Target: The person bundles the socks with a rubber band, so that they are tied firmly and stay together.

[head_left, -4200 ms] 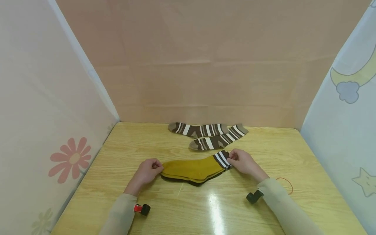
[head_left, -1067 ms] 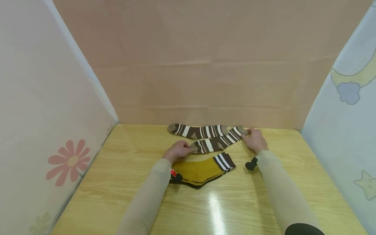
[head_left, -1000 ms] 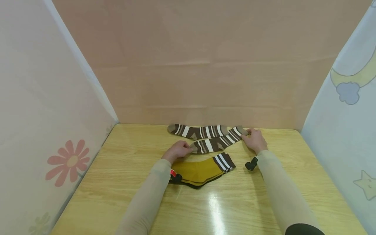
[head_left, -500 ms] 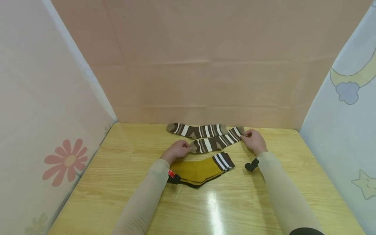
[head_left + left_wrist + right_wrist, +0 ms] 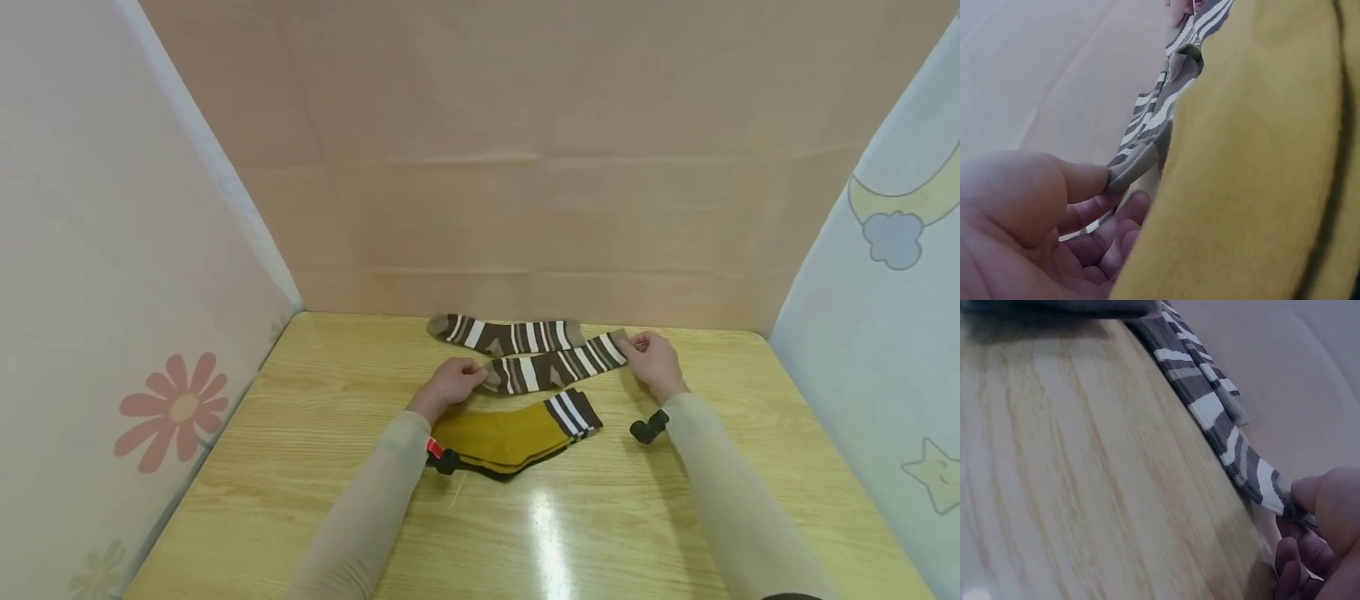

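A brown, white and tan striped sock (image 5: 531, 372) stretches between both hands. Its tan toe is pinched by my left hand (image 5: 453, 383); in the left wrist view the thumb (image 5: 1088, 180) presses on that toe. At the cuff, my right hand (image 5: 654, 363) pinches the sock between thumb and fingers, as the right wrist view shows too. Behind lies a matching striped sock (image 5: 517, 335), flat on the table. In front of the held sock are stacked mustard socks (image 5: 501, 435) with brown, white-striped cuffs and a dark edge beneath; my left wrist covers their toe end.
Everything lies on a wood-grain table (image 5: 300, 400). A brown paper-like backdrop (image 5: 525, 208) rises at its far edge. Pale printed panels flank it, with a flower (image 5: 180, 408) on the left one and a star (image 5: 933, 477) on the right one.
Both hands left the mustard socks and took the front striped sock by its ends. Lately the right hand drew the cuff slightly nearer, and the sock lies straighter.
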The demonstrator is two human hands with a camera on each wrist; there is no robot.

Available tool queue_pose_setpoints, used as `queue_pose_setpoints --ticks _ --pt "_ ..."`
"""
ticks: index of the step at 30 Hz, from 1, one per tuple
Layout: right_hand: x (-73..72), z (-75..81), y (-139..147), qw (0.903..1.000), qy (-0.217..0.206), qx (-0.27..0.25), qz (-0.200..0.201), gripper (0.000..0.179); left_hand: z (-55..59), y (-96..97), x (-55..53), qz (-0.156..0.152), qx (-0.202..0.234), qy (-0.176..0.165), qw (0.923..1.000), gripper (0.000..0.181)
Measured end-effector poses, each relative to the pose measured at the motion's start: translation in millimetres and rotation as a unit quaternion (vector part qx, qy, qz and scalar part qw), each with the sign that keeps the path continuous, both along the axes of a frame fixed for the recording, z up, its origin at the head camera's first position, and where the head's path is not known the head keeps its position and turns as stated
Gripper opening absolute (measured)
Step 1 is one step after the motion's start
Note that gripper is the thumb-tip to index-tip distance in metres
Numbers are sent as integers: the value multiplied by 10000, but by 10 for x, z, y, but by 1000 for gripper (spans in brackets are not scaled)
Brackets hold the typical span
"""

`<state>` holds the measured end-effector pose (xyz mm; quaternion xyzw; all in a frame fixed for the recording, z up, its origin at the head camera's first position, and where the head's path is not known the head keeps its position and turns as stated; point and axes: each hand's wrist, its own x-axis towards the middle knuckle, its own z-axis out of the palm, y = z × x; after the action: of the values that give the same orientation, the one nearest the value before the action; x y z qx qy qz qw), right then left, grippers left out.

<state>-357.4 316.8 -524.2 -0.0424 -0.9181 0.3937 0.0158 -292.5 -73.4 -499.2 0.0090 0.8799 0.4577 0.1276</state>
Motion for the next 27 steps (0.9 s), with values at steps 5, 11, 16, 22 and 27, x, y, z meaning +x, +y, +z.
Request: queue_pose_setpoints --ticks 5,11,16,22,27 --pt "24 55 9 9996 73 -265 62 53 -26 -13 -1 392 264 104 9988 22" --pt "105 143 34 9990 -26 -410 153 57 -41 -9 1 517 663 273 9961 20" --pt "179 250 49 9973 -33 -679 275 60 -23 -29 10 587 1062 381 9919 17" --pt "223 402 13 9951 87 -952 255 62 73 -70 29 593 1351 437 9881 17" --pt "209 497 -19 9904 350 -1331 135 45 177 -97 34 552 1516 470 9858 18"
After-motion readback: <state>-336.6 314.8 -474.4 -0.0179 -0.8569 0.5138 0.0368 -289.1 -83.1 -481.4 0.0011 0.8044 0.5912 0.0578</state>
